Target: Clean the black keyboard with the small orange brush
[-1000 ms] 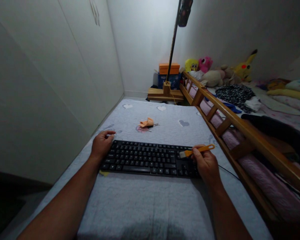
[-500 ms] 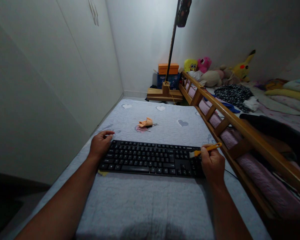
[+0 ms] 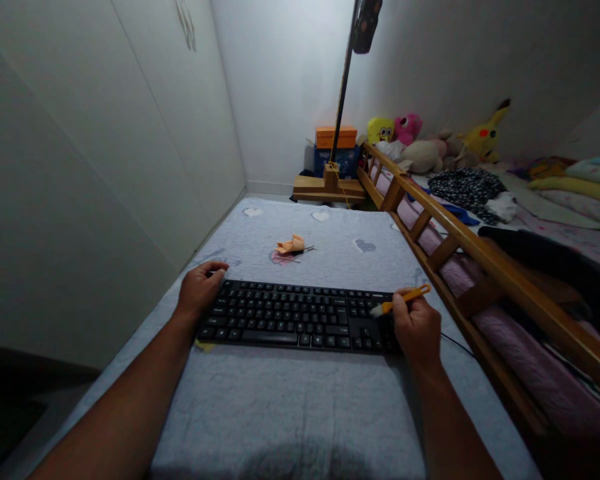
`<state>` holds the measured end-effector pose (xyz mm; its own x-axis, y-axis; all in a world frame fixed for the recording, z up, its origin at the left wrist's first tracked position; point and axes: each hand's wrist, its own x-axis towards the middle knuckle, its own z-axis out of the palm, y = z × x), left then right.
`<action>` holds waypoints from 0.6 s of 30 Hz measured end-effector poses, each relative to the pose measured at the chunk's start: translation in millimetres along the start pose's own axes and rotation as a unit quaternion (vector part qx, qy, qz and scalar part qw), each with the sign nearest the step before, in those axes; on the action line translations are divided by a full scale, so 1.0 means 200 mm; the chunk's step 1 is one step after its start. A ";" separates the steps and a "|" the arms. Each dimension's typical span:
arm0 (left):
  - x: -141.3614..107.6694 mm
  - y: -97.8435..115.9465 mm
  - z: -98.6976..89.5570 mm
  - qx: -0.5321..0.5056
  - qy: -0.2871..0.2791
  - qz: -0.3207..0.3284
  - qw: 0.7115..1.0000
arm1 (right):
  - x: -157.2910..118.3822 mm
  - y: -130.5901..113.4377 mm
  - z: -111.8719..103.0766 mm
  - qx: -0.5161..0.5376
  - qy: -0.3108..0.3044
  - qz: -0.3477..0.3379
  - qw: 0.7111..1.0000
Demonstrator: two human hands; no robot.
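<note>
A black keyboard [image 3: 280, 317] lies across the pale blue quilted bedspread [image 3: 290, 407]. My left hand [image 3: 200, 288] is at its back left corner, bent fingers reaching past the corner and the palm side against the left edge. Pinched in my right hand [image 3: 417, 325] is a small brush with a yellow handle [image 3: 409, 296]. Its pale bristles [image 3: 380, 310] point left and rest on or just above the keys at the right end; contact is hard to tell. My right hand hides part of the number pad. Under the front left corner, a bit of something yellow [image 3: 205, 345] shows.
Behind the keyboard lie a crumpled orange cloth [image 3: 291, 245] and thin metal-looking sticks [image 3: 309, 249]. A wooden bed rail [image 3: 445, 213] runs along the right. White cabinet doors [image 3: 105, 133] flank the left. A wooden stand [image 3: 325, 187] with a dark pole stands beyond the bed.
My right hand has moved a little left with the brush, so the bristles sit further left over the keys. My left hand and the keyboard have stayed in place.
</note>
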<state>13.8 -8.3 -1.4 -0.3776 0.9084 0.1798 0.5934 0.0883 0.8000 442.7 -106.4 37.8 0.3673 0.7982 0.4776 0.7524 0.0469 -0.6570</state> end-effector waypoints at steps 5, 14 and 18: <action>0.00 0.02 0.00 0.002 -0.001 -0.001 1.000 | -0.01 0.01 0.00 0.070 0.009 0.032 0.997; -0.01 0.03 -0.01 -0.008 -0.004 -0.007 1.000 | -0.03 -0.06 0.04 0.108 -0.101 0.007 0.989; -0.01 0.03 0.00 -0.008 -0.004 -0.005 1.000 | -0.01 -0.02 0.01 0.032 -0.031 0.018 0.999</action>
<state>17.0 -9.8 2.9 -0.3779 0.9107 0.1667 0.5778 0.0912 0.8110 437.8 -106.2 39.1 0.3567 0.8359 0.4171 0.7027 0.0540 -0.7094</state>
